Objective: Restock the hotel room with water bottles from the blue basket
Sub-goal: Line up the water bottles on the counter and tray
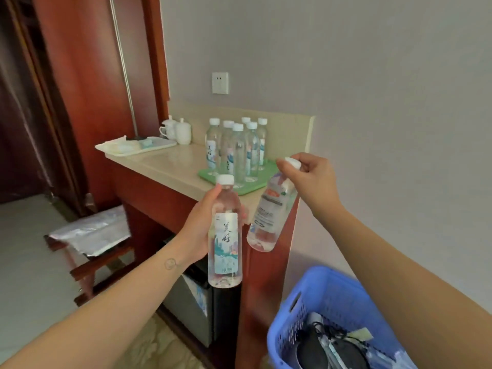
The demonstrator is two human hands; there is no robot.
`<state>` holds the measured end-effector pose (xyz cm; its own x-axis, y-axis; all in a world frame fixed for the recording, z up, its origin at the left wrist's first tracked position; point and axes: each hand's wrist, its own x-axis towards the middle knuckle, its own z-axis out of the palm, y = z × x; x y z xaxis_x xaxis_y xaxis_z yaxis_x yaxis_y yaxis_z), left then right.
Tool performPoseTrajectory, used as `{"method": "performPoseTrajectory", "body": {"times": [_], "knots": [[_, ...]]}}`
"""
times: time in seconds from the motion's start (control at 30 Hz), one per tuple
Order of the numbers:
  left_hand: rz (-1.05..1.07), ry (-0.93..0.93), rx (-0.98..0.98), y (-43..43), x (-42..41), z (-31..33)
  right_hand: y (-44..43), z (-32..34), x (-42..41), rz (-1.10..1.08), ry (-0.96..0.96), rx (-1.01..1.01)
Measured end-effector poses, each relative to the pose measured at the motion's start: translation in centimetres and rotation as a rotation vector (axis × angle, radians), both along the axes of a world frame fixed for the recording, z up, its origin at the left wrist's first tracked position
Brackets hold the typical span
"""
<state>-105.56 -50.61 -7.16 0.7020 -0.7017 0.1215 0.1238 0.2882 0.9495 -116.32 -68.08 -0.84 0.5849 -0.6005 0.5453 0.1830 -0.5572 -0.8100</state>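
Label on upright bottle [225, 235] reads 美好, dark brush script, set vertically; the small line at the label's foot is too blurred to read. Label on tilted bottle [269, 214]: blocks of fine print, unreadable. On tray bottles [234, 147], script partly showing, too small to read.

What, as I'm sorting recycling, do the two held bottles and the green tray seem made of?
The left-hand bottle and right-hand bottle: likely clear glossy plastic, since the background shows through. The green tray: probably matte plastic, with uniform colour and a rounded rim.
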Motion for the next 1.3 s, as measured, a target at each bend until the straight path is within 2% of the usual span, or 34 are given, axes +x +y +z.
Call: {"method": "performPoseTrajectory", "body": {"times": [0.13, 0.3, 0.47, 0.77, 0.9, 1.1, 1.3], "knots": [[0.102, -0.031, 0.008, 1.6, 3.0, 2.5, 2.4, 2.7, 3.0, 0.071, -0.017, -0.015], [0.106, -0.099, -0.015, 1.4, 6.2, 5.1, 2.8, 5.5, 6.5, 0.113, -0.025, -0.07], [0.138, -0.274, -0.022, 0.4, 10.0, 6.5, 1.4, 7.8, 10.6, 0.126, -0.005, -0.11], [0.214, -0.414, -0.086, -4.4, 17.4, 8.4, -2.7, 10.4, 17.9, 0.149, 0.055, -0.19], [0.249, -0.431, -0.149, -5.6, 20.7, 8.0, -3.9, 10.2, 20.4, 0.136, 0.078, -0.204], [0.271, -0.463, -0.113, -5.4, 25.3, 8.4, -3.8, 10.8, 23.8, 0.075, 0.122, -0.266], [0.179, -0.443, -0.106, -4.7, 30.8, 9.0, -2.0, 12.2, 27.4, 0.02, 0.212, -0.307]]}}
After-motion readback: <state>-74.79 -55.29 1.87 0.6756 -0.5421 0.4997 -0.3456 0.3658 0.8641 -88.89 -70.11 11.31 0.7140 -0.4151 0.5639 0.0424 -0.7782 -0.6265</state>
